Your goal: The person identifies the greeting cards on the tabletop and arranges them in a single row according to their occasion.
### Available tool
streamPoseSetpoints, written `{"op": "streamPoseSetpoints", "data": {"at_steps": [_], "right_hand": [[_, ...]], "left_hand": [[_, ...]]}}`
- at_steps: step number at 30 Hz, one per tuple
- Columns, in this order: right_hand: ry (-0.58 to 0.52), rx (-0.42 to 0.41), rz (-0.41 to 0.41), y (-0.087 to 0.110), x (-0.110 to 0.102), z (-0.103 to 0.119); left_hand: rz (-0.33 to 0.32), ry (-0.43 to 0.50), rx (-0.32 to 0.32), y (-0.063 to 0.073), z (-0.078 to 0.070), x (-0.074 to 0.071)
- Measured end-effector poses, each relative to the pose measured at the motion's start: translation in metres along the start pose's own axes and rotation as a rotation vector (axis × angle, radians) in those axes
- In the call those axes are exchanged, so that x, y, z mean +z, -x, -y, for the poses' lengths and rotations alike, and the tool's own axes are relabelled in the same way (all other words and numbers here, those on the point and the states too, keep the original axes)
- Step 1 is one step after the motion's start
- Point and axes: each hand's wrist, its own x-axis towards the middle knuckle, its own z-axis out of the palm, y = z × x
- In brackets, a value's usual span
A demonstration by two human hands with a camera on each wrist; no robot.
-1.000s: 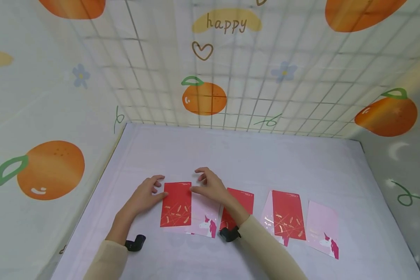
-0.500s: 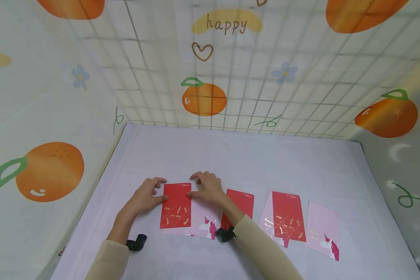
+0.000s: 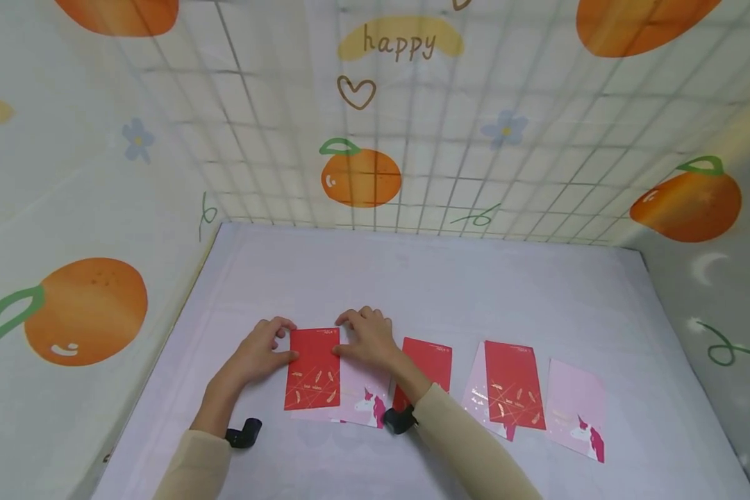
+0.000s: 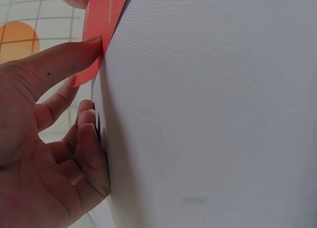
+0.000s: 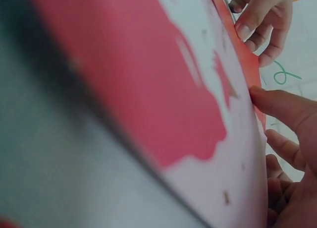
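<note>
A red envelope [image 3: 313,378] with gold feather prints lies at the left of the row on the table. My left hand [image 3: 259,354] holds its left edge, thumb on the side and index finger at the top corner. On the opposite edge, my right hand [image 3: 370,342] grips it the same way, thumb at the side and forefinger by the top corner. The red envelope overlaps a pink unicorn card [image 3: 367,397], and another pink edge shows beneath it. In the left wrist view, the left thumb [image 4: 74,57] presses the red paper.
Farther right lie a second red envelope [image 3: 430,357], partly hidden by my right forearm, and a third red envelope [image 3: 514,382] over a pink unicorn card [image 3: 475,396]. A single pink unicorn card [image 3: 575,396] lies at the row's right end. Printed cloth walls enclose the white table [image 3: 412,278].
My right hand has come slightly left and down, its forefinger now at the envelope's top right corner. The left index finger has closed in on the top left corner. The other pieces stay put.
</note>
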Motion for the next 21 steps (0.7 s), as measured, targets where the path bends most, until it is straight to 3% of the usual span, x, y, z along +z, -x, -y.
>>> {"op": "streamPoseSetpoints", "data": {"at_steps": [21], "right_hand": [[0.001,-0.027,-0.019,0.0004,0.0008,-0.0011]], "left_hand": [[-0.015,0.025,0.041,0.0017,-0.0055,0.0015]]}}
